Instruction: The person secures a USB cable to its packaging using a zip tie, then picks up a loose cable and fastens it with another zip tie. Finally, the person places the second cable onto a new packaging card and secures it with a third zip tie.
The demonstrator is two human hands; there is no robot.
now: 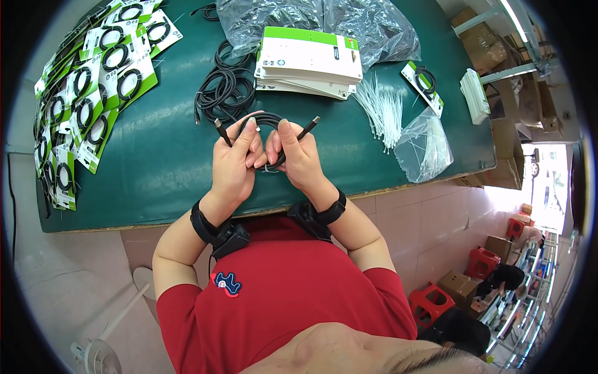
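Observation:
A coiled black cable (pixel 269 117) is gripped between my two hands above the near side of the green table. My left hand (pixel 238 153) closes round the coil's left side, and one plug end sticks out past its thumb. On the other side my right hand (pixel 295 151) pinches the coil, with the other plug, metal-tipped, pointing up and right. Just beyond my hands lie more loose black cables (pixel 225 87) in a tangle. A stack of white and green cards (pixel 309 59) sits behind the coil. White cable ties (pixel 381 112) are spread to the right.
Many carded cables (pixel 93 87) pile up at the left of the green table (pixel 168 156). Clear plastic bags (pixel 374 31) lie at the back. At the right are one carded cable (pixel 425 84), a bag of ties (pixel 425 146) and another card stack (pixel 474 95).

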